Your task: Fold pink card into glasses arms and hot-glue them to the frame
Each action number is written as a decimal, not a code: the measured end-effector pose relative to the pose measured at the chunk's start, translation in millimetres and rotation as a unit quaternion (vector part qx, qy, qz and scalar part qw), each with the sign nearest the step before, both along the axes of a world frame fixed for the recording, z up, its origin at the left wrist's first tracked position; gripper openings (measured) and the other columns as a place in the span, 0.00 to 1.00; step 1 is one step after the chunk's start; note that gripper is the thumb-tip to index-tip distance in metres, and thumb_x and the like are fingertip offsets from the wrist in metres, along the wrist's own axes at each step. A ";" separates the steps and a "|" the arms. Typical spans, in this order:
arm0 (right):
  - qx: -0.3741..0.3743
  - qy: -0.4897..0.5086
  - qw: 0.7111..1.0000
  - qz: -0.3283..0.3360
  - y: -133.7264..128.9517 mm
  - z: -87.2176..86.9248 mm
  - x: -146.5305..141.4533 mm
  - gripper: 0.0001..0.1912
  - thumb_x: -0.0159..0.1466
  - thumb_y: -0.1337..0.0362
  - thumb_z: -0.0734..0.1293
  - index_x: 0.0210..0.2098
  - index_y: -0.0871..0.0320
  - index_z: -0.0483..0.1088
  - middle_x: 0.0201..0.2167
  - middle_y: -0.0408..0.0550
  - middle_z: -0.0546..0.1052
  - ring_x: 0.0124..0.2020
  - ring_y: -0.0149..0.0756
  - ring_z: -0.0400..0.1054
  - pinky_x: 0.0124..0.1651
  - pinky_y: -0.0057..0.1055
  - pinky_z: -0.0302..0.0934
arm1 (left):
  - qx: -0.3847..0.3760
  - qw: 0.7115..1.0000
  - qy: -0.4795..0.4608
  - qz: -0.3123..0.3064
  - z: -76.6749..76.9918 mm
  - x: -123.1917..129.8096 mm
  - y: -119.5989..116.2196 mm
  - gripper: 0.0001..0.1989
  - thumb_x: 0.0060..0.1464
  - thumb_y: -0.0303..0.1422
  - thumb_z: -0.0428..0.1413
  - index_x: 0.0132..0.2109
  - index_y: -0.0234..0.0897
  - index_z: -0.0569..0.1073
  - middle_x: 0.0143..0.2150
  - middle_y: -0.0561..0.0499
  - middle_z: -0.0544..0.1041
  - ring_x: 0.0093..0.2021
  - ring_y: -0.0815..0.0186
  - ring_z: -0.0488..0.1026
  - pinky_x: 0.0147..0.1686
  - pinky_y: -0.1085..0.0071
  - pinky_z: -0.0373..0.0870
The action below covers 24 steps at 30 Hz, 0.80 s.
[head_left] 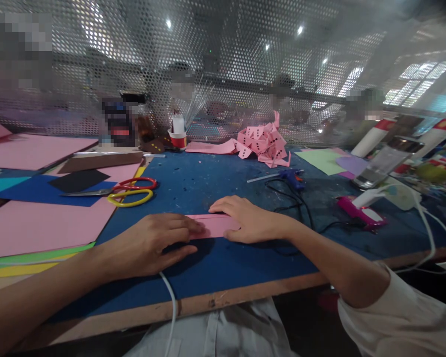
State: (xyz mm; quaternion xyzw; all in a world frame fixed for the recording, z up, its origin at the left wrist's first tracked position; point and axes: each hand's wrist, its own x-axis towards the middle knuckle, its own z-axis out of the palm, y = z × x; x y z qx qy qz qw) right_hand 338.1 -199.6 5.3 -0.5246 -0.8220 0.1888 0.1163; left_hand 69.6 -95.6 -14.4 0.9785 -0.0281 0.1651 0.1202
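Note:
A folded strip of pink paper (216,227) lies flat on the blue table in front of me, its long edges running left to right. My left hand (163,243) rests over its left end, fingers stretched out on the paper and the thumb apart near the closer edge. At the other end is my right hand (250,220), open, with fingers reaching past the far edge and the thumb at the near edge. Both ends of the strip are partly hidden under my hands. Left of it, scissors (132,192) with red and yellow handles lie on coloured sheets.
A heap of dotted pink paper pieces (263,144) sits at the back, near a paper cup (177,139). To the right lie a blue glue gun (292,179), a magenta device (362,213) and a clear jar (388,161). Cables cross the table's right side. Pink sheets (44,228) cover the left.

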 end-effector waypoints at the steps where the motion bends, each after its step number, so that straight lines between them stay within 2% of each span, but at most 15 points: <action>1: -0.001 -0.002 1.000 0.000 -0.2 0.4 -0.1 0.31 0.63 0.66 0.68 0.65 0.57 0.64 0.68 0.56 0.66 0.67 0.52 0.60 0.68 0.55 0.53 | 0.003 1.000 -0.001 0.000 -0.3 -0.3 -0.2 0.17 0.69 0.32 0.56 0.62 0.43 0.75 0.58 0.46 0.81 0.58 0.60 0.78 0.57 0.65 0.77; 6: 0.002 -0.009 1.000 -0.012 -1.3 0.8 -4.1 0.32 0.63 0.67 0.69 0.66 0.58 0.63 0.69 0.56 0.66 0.67 0.52 0.59 0.68 0.54 0.54 | 0.009 1.000 -0.006 0.004 -1.4 0.2 -2.1 0.13 0.68 0.32 0.57 0.58 0.41 0.76 0.57 0.45 0.81 0.57 0.60 0.78 0.56 0.64 0.77; 9: 0.027 -0.007 0.999 -0.038 -1.7 -4.2 -10.5 0.30 0.66 0.63 0.69 0.66 0.57 0.64 0.67 0.56 0.68 0.66 0.51 0.60 0.67 0.53 0.54 | 0.008 1.000 -0.009 0.009 -1.6 2.7 -4.3 0.10 0.68 0.33 0.56 0.55 0.40 0.76 0.56 0.44 0.81 0.56 0.59 0.79 0.54 0.64 0.77; 14: 0.087 -0.016 0.992 -0.091 -1.2 -19.3 -23.8 0.28 0.67 0.55 0.69 0.64 0.56 0.67 0.64 0.55 0.70 0.62 0.51 0.62 0.62 0.52 0.57 | 0.020 1.000 0.005 0.016 -1.8 5.6 -8.9 0.15 0.69 0.34 0.56 0.59 0.41 0.73 0.56 0.45 0.80 0.55 0.58 0.77 0.55 0.62 0.75; 19: 0.109 -0.026 0.987 -0.114 -0.4 -25.8 -30.8 0.28 0.63 0.58 0.70 0.62 0.56 0.68 0.62 0.54 0.70 0.61 0.50 0.62 0.61 0.51 0.56 | 0.032 0.999 0.018 0.013 -1.6 8.0 -12.4 0.12 0.69 0.34 0.55 0.57 0.39 0.74 0.55 0.45 0.80 0.55 0.58 0.75 0.55 0.61 0.73; 24: 0.081 -0.018 0.991 -0.105 1.4 -22.0 -27.0 0.30 0.62 0.58 0.70 0.63 0.56 0.67 0.63 0.55 0.69 0.63 0.52 0.61 0.61 0.53 0.57 | 0.031 0.999 0.021 0.019 -0.4 9.4 -12.7 0.12 0.69 0.35 0.55 0.56 0.40 0.75 0.54 0.45 0.80 0.54 0.58 0.76 0.55 0.61 0.73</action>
